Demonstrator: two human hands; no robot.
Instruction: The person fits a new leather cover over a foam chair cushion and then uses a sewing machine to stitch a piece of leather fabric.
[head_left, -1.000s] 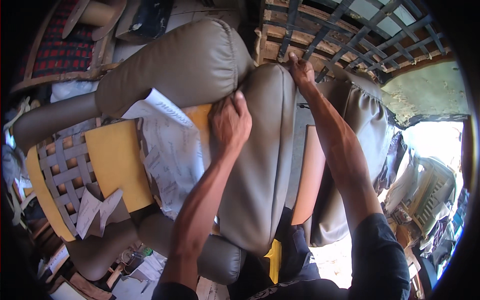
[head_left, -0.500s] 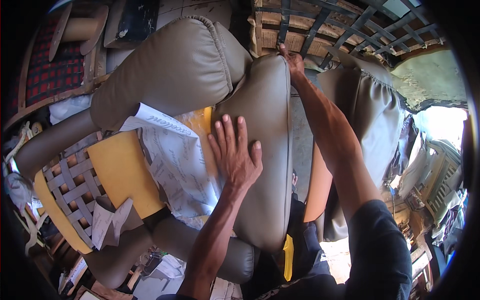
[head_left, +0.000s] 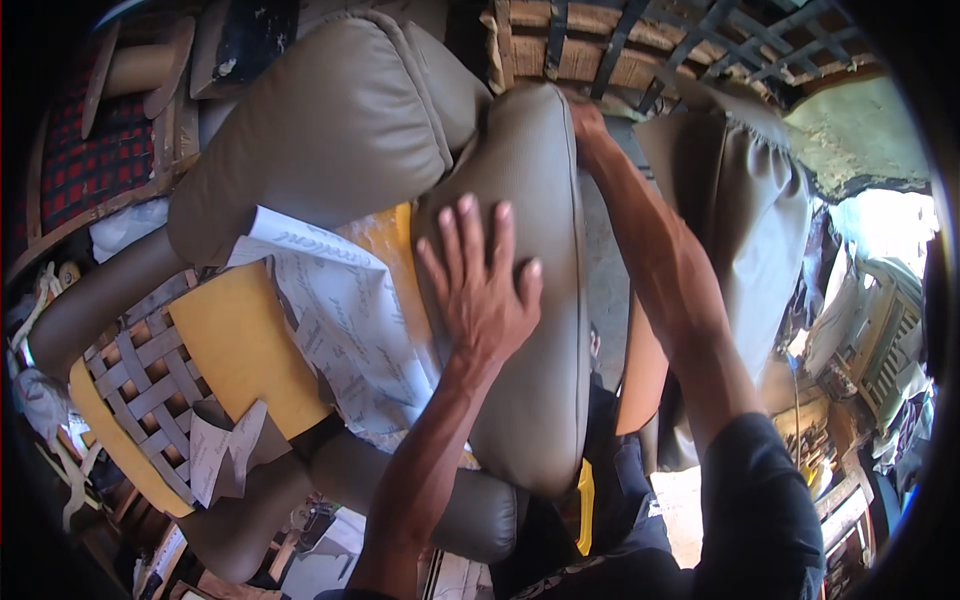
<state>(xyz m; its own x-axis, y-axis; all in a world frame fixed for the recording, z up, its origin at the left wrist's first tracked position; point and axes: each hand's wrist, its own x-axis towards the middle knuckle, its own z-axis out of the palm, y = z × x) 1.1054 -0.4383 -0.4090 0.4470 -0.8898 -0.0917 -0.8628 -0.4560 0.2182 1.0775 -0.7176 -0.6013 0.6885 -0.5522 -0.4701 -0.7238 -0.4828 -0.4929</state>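
Observation:
My left hand (head_left: 478, 280) lies spread on a long taupe padded piece (head_left: 515, 385) with a piped seam. My right hand (head_left: 586, 116) reaches round that piece's far top end, its fingers mostly hidden behind it. Above left is a plump taupe piece (head_left: 295, 130) with gathered stitching. Beside my left hand are printed white backing (head_left: 340, 320), yellow foam (head_left: 240, 360) and woven grey straps (head_left: 140, 380). A draped taupe cover (head_left: 740, 260) and a peach-colored strip (head_left: 640, 390) are right of my arm.
A frame with dark webbing (head_left: 680, 40) stands at top right, beside worn pale-green material (head_left: 850, 130). A red-checked framed piece (head_left: 95, 170) and a spool (head_left: 135, 68) are at top left. Stacked wooden furniture (head_left: 875, 350) and scraps crowd the right, near a bright opening.
My left hand has loosened from its bent grip at the seam and spread flat. My right hand has moved behind the padded piece's top, which appears shifted up in view.

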